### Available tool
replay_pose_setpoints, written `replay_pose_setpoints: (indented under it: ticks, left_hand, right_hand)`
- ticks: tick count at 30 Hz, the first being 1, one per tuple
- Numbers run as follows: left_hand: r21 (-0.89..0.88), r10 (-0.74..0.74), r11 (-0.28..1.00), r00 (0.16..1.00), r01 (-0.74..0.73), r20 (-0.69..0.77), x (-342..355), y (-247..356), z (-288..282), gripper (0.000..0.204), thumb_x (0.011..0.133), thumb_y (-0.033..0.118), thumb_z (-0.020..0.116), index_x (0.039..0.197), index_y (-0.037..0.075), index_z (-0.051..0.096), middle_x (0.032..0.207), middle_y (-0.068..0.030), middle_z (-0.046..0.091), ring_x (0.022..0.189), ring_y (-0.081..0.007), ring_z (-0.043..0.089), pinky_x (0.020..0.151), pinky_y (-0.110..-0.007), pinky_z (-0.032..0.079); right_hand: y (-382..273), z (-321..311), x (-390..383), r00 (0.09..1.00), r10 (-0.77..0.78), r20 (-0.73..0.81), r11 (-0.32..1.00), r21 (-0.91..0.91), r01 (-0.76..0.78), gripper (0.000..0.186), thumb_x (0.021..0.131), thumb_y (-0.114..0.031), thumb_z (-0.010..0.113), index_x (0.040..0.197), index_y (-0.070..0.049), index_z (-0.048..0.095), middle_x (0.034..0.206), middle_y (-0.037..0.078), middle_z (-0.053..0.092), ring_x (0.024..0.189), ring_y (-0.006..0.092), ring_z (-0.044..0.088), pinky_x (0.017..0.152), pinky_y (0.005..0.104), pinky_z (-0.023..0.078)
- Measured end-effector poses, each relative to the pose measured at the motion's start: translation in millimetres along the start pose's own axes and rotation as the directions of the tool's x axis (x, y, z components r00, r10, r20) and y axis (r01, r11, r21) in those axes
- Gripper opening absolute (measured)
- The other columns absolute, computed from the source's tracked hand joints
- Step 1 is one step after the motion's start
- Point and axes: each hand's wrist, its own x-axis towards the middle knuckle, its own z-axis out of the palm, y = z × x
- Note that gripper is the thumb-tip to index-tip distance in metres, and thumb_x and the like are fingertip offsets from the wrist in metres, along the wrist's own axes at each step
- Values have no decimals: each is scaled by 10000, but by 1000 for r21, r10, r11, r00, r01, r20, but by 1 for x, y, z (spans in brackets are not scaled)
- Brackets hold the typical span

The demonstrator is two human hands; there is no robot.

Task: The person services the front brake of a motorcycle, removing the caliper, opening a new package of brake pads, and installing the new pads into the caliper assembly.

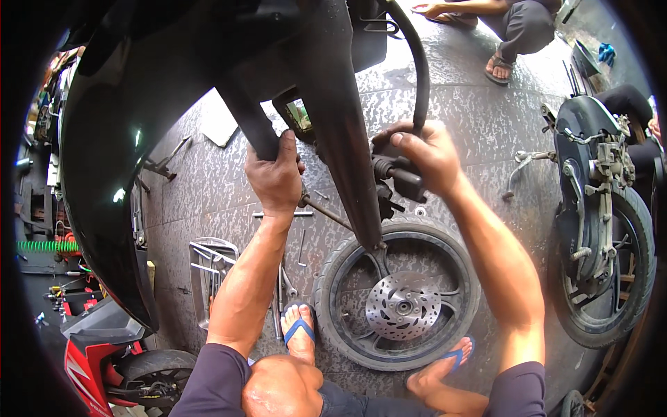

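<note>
My left hand [273,175] is closed around the lower end of a black fork leg [246,118] of a motorcycle. A second black fork leg [337,132] slants down between my hands to just over the wheel. My right hand [432,154] grips a dark brake caliper [406,182], partly hidden by my fingers, beside that leg. A black brake hose [422,76] runs up from there. Below, a detached wheel [332,316] lies flat on the floor between my feet, its drilled brake disc [381,314] facing up.
A metal tray [203,295] of tools stands left of my legs. A hex key [301,249] and wrenches [288,281] lie near my left foot. A partly stripped motorcycle [590,167] stands right, a red one [87,361] lower left. Another person [524,35] crouches at the far side.
</note>
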Motion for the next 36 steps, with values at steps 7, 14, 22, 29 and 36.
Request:
replay_pose_setpoints:
  ticks: [7,14,22,29,36]
  left_hand:
    - [37,4,999,1000,-4,8,0,6,1,199,932,142,709,966,2,572,670,-8,583,493,-73,549,428,-224,462]
    - [-9,7,1000,1000,-7,14,-1,3,3,190,932,140,708,942,12,568,671,-11,584,500,-76,550,430,-228,472]
    - [25,24,999,1000,-24,-4,-1,5,2,210,926,159,721,917,11,572,665,-16,577,491,-79,546,417,-228,469]
    - [15,3,1000,1000,-3,0,0,2,1,217,924,172,723,889,19,573,628,-8,575,463,-79,540,400,-228,444]
    - [-12,11,1000,1000,-11,6,0,-3,-1,200,926,167,720,897,18,589,634,-20,587,461,-83,541,402,-223,441]
  right_hand:
    - [-4,1,24,991,-43,128,986,-156,63,269,845,-235,653,949,0,733,757,33,689,694,121,608,677,297,503]
    - [12,4,7,997,62,38,997,32,-63,267,863,-237,626,953,-14,744,839,57,704,824,123,626,778,284,497]
    - [-28,-34,-33,994,113,-8,992,65,-113,309,863,-199,589,999,48,717,845,115,725,739,154,673,702,292,545]
    - [-38,-16,-42,945,251,-210,964,140,-225,285,902,-222,586,927,38,700,691,80,660,529,113,566,492,255,453]
    - [-23,-5,-40,935,275,-225,954,186,-235,348,884,-272,593,979,39,714,775,81,691,672,123,619,668,259,493]
